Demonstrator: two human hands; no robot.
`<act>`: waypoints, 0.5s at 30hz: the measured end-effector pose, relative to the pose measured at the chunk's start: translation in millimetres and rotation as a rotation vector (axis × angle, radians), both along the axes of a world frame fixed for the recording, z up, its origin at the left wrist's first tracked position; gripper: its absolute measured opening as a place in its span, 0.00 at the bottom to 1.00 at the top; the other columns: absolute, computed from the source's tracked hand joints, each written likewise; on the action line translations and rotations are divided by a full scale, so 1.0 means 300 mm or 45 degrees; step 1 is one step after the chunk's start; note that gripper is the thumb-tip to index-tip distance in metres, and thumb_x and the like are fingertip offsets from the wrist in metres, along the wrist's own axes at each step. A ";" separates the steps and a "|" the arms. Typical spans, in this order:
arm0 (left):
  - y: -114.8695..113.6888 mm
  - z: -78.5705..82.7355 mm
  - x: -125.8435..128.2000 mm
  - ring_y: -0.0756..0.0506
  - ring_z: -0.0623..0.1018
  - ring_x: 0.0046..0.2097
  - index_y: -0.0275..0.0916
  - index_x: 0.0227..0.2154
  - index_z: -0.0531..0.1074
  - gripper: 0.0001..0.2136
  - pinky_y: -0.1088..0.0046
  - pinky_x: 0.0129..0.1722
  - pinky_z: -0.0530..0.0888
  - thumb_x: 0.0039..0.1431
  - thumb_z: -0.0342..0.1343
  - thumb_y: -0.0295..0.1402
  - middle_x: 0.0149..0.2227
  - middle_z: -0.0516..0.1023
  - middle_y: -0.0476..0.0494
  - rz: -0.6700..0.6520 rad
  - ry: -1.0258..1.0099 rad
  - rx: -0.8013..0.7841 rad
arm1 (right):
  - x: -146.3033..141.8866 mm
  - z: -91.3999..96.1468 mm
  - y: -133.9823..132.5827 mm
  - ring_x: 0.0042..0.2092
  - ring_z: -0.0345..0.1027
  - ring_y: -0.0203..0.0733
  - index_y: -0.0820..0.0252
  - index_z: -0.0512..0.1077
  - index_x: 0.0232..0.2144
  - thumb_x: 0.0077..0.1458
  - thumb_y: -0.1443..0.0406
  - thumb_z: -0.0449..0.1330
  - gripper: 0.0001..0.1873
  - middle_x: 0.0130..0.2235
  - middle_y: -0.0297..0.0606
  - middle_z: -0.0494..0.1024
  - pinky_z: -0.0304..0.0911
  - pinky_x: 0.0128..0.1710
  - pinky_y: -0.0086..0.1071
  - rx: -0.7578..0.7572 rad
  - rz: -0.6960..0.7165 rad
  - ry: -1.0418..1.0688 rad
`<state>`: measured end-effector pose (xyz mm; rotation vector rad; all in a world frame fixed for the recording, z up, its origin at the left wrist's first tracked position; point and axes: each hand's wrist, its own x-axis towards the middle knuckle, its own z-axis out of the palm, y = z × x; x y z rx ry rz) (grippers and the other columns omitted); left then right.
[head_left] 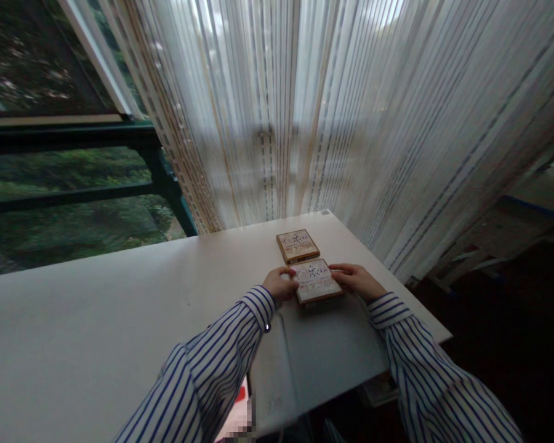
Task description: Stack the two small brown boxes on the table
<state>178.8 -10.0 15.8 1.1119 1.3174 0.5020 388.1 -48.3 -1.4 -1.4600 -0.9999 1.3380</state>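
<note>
A dark-green railing [64, 138] stands beyond the white worktop [120, 326]; at its right end your left hand [279, 286] and right hand [357, 282] pinch the flat, brown-edged box [317, 284], a matching box [298, 242] just beyond, a whitish striped curtain [268, 123] behind.

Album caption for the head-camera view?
Left hand and right hand hold a flat box beside a matching box on a white table.

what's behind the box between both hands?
Behind the held box: a similar box, then table and curtain. The tabletop its body covers can't be seen.
</note>
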 end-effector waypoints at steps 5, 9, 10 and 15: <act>0.006 -0.006 0.012 0.54 0.67 0.17 0.35 0.39 0.68 0.15 0.79 0.19 0.66 0.45 0.57 0.20 0.16 0.66 0.54 -0.036 0.069 0.005 | 0.003 0.001 0.007 0.31 0.72 0.37 0.64 0.72 0.35 0.46 0.72 0.58 0.10 0.29 0.37 0.79 0.69 0.32 0.29 0.017 -0.004 -0.137; 0.006 0.000 0.019 0.54 0.65 0.16 0.35 0.39 0.69 0.15 0.79 0.18 0.66 0.45 0.57 0.20 0.14 0.65 0.55 -0.061 0.130 0.051 | 0.007 -0.003 0.017 0.31 0.72 0.36 0.66 0.72 0.34 0.46 0.73 0.58 0.10 0.28 0.36 0.78 0.68 0.31 0.27 0.042 0.022 -0.239; 0.006 0.003 0.019 0.54 0.65 0.16 0.35 0.39 0.69 0.15 0.79 0.18 0.66 0.45 0.57 0.20 0.14 0.64 0.55 -0.073 0.137 0.055 | 0.007 -0.003 0.019 0.31 0.72 0.36 0.66 0.72 0.34 0.46 0.73 0.58 0.10 0.28 0.36 0.78 0.68 0.30 0.27 0.042 0.025 -0.268; 0.021 0.002 0.015 0.54 0.65 0.15 0.36 0.38 0.69 0.16 0.75 0.18 0.68 0.42 0.61 0.23 0.13 0.64 0.56 -0.159 0.153 0.036 | 0.010 -0.001 0.026 0.31 0.71 0.36 0.66 0.73 0.34 0.45 0.72 0.58 0.10 0.28 0.36 0.78 0.67 0.31 0.27 0.064 0.013 -0.370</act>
